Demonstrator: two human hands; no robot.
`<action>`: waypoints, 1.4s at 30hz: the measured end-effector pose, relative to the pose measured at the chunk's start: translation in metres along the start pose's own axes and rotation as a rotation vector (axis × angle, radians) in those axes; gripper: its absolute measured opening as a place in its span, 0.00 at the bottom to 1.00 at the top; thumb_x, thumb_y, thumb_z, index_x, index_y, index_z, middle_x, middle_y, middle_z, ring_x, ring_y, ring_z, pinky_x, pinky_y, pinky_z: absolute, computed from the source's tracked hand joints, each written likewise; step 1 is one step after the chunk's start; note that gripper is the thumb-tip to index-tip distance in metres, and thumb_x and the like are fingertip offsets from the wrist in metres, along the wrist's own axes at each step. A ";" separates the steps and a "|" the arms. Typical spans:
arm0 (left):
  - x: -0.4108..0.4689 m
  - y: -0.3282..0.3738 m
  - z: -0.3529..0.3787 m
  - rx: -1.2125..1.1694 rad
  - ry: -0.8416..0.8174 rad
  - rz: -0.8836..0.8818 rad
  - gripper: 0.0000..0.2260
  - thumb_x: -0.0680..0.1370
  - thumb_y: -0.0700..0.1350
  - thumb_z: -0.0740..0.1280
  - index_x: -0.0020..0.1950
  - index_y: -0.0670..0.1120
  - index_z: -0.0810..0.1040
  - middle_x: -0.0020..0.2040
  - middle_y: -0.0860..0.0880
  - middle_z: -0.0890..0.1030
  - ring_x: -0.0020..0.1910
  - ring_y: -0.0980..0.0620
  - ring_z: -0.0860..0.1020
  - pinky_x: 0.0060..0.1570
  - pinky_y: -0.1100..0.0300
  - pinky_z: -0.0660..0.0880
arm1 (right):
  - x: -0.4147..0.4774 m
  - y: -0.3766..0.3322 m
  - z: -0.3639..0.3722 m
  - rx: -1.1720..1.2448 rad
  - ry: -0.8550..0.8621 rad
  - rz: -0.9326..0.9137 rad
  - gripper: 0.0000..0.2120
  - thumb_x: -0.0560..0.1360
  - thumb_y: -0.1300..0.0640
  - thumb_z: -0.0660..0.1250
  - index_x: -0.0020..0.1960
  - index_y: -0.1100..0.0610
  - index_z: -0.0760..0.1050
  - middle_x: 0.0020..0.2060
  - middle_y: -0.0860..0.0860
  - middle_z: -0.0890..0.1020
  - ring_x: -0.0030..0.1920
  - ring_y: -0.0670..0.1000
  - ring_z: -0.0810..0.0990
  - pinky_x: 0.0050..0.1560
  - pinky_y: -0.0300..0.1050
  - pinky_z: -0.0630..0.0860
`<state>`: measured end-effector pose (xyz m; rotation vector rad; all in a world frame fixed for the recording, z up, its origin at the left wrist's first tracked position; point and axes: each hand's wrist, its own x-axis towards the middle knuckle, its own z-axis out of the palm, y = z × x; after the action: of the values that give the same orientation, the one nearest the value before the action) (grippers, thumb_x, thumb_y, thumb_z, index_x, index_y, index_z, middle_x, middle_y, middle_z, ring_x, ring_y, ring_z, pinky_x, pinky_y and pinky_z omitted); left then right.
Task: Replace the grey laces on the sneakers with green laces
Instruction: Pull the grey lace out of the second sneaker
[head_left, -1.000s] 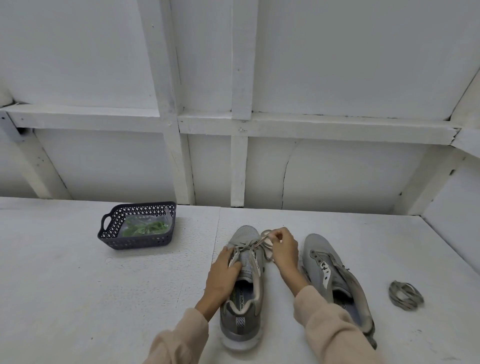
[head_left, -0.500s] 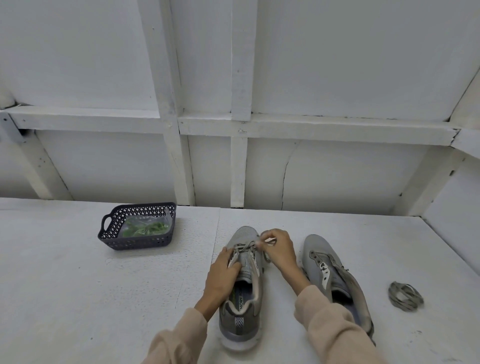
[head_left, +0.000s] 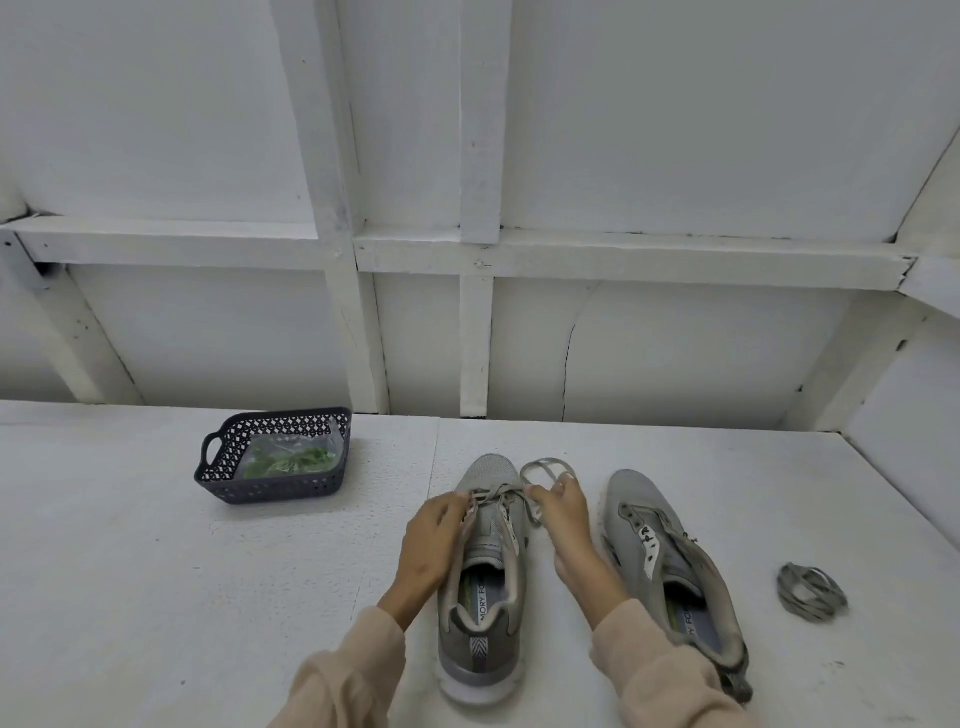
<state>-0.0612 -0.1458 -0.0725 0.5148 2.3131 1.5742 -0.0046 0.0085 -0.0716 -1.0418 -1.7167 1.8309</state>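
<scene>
Two grey sneakers side by side, upright, toes pointing away. Left sneaker (head_left: 483, 587): grey lace (head_left: 545, 465) only in the front eyelets, loose loops beside the toe. Right sneaker (head_left: 670, 571): no lace. Coiled grey lace (head_left: 810, 592) lies right of it. Green laces (head_left: 291, 460) bagged in basket (head_left: 270, 488), far left.

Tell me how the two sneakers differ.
The left sneaker has grey lace in its front eyelets; the right sneaker has empty eyelets. The left hand holds the left sneaker and the right hand pinches its lace; neither hand touches the right sneaker. The left sneaker points straight ahead, the right sneaker sits angled. Both are grey.
</scene>
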 end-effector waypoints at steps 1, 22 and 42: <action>0.005 -0.002 -0.003 0.051 0.008 0.022 0.10 0.82 0.53 0.60 0.44 0.53 0.78 0.41 0.58 0.77 0.47 0.55 0.75 0.48 0.62 0.70 | -0.008 0.002 0.005 0.033 -0.049 0.011 0.14 0.76 0.59 0.68 0.61 0.55 0.72 0.51 0.50 0.75 0.55 0.51 0.75 0.54 0.42 0.72; 0.061 0.012 -0.001 1.028 -0.114 0.462 0.16 0.80 0.41 0.47 0.54 0.37 0.72 0.52 0.38 0.75 0.42 0.35 0.77 0.36 0.51 0.67 | -0.039 0.029 0.029 -0.285 -0.202 -0.158 0.26 0.80 0.61 0.60 0.76 0.60 0.60 0.78 0.52 0.52 0.78 0.50 0.53 0.76 0.46 0.54; 0.057 0.006 -0.013 0.914 -0.101 0.530 0.06 0.80 0.46 0.64 0.51 0.43 0.75 0.49 0.47 0.78 0.40 0.42 0.78 0.40 0.51 0.75 | -0.041 0.032 0.027 -0.190 -0.176 -0.137 0.25 0.79 0.65 0.60 0.75 0.60 0.61 0.76 0.52 0.60 0.76 0.48 0.57 0.76 0.42 0.54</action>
<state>-0.1171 -0.1293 -0.0645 1.4554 2.8560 0.4874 0.0071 -0.0445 -0.0938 -0.8289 -2.0452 1.7443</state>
